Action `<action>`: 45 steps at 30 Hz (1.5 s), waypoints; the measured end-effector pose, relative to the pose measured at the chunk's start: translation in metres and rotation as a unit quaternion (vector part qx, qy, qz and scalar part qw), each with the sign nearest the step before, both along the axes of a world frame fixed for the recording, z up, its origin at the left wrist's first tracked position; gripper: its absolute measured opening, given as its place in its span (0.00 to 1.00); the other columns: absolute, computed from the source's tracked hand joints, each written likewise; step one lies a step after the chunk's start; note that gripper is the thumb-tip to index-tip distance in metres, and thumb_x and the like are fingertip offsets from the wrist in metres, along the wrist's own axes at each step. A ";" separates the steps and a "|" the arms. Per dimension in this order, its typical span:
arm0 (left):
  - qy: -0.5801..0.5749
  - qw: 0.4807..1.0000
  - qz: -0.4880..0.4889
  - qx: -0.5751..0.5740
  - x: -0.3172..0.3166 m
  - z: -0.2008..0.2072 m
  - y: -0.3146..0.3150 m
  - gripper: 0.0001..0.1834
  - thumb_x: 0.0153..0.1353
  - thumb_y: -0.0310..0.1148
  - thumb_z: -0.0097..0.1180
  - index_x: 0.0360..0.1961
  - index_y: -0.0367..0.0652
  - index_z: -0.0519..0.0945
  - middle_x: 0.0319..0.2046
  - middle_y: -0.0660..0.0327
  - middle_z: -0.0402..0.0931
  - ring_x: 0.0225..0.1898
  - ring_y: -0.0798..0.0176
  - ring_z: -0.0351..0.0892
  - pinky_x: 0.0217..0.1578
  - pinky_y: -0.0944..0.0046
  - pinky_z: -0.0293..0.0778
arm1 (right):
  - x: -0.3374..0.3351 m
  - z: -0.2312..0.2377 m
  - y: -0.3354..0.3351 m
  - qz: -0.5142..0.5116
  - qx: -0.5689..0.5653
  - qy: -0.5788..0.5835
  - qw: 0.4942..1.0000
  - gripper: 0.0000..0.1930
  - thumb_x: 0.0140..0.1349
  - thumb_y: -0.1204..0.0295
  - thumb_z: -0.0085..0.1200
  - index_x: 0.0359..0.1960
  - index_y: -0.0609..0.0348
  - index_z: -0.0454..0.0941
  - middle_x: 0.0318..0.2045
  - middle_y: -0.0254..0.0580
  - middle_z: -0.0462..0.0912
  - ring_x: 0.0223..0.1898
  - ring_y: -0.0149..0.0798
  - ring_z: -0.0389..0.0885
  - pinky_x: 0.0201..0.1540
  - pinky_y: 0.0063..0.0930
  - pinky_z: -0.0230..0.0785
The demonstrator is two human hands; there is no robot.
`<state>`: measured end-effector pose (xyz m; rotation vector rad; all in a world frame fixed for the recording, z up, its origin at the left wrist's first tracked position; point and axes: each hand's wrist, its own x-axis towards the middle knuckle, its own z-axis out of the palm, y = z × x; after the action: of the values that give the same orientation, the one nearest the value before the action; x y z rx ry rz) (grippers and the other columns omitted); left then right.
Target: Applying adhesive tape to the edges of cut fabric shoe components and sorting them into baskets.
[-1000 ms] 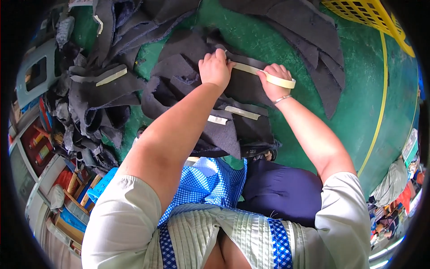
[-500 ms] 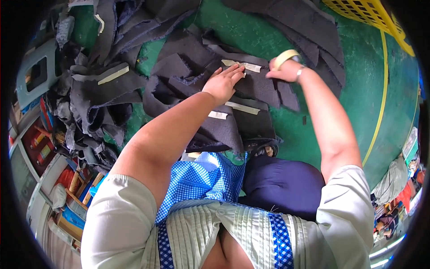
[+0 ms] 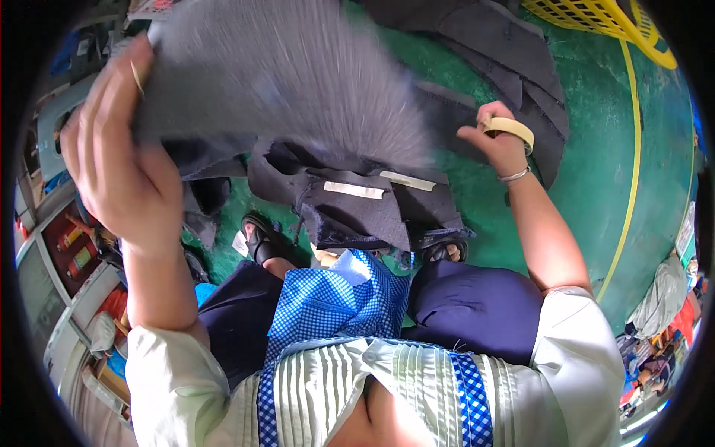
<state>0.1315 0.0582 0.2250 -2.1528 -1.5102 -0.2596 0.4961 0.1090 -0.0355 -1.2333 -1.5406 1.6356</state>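
Note:
My left hand [image 3: 126, 171] is raised at the left, closed on the edge of a dark grey felt-like carpet piece [image 3: 275, 82]. That piece is up off the floor, blurred by motion, and it hides much of the pile behind it. My right hand [image 3: 505, 155], fingers curled, has a roll of cream masking tape [image 3: 527, 132] around it, near the right end of the pile. Below the raised piece lie more dark carpet pieces [image 3: 372, 216]. Two pale tape strips are stuck on them, a left strip [image 3: 354, 191] and a right strip [image 3: 408, 181].
Further dark carpet pieces [image 3: 514, 56] are stacked at the far right on the green floor [image 3: 573, 179]. A yellow plastic basket [image 3: 588, 18] stands beyond. Shelving with mixed goods lines the left, and heaped items lie at the right rim. My sandalled feet flank the near pieces.
My left hand has gone from pressing a tape strip on the pile to the upper left, lifting a carpet piece. The right hand, still with the tape roll, has shifted slightly right and nearer.

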 end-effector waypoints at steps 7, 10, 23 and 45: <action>-0.306 0.878 0.027 -0.368 0.052 -0.174 -0.115 0.21 0.47 0.19 0.53 0.46 0.37 0.75 0.48 0.49 0.73 0.47 0.44 0.72 0.50 0.53 0.72 | -0.019 0.009 0.000 0.091 0.160 -0.089 0.979 0.28 0.39 0.70 0.77 0.39 0.55 0.69 0.30 0.27 0.68 0.21 0.18 0.62 0.26 0.16 0.60; -0.250 0.756 -0.056 -0.602 0.085 -0.213 -0.151 0.31 0.53 0.38 0.63 0.58 0.40 0.69 0.56 0.50 0.67 0.58 0.46 0.67 0.60 0.54 0.67 | -0.031 0.034 0.003 0.118 0.198 -0.116 0.966 0.42 0.38 0.68 0.78 0.58 0.52 0.69 0.36 0.31 0.69 0.20 0.18 0.62 0.26 0.14 0.61; -0.780 0.292 0.131 -0.537 0.143 -0.189 -0.001 0.10 0.66 0.37 0.56 0.30 0.43 0.77 0.25 0.70 0.73 0.29 0.75 0.69 0.33 0.74 0.65 | -0.049 0.060 -0.002 0.186 0.303 -0.200 0.913 0.63 0.28 0.52 0.76 0.71 0.43 0.52 0.50 0.48 0.68 0.50 0.49 0.74 0.48 0.40 0.71; -0.231 0.795 0.300 -0.473 0.135 -0.313 0.065 0.14 0.60 0.44 0.55 0.31 0.43 0.80 0.32 0.56 0.82 0.38 0.50 0.82 0.38 0.52 0.76 | -0.035 -0.086 0.003 -0.022 0.316 -0.476 0.820 0.12 0.54 0.61 0.61 0.25 0.52 0.74 0.28 0.39 0.78 0.34 0.47 0.76 0.35 0.42 0.69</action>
<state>0.2665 0.1236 -0.0883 -2.1433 -3.0032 0.3021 0.4613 0.1116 -0.1217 -1.7305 -2.3159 0.2731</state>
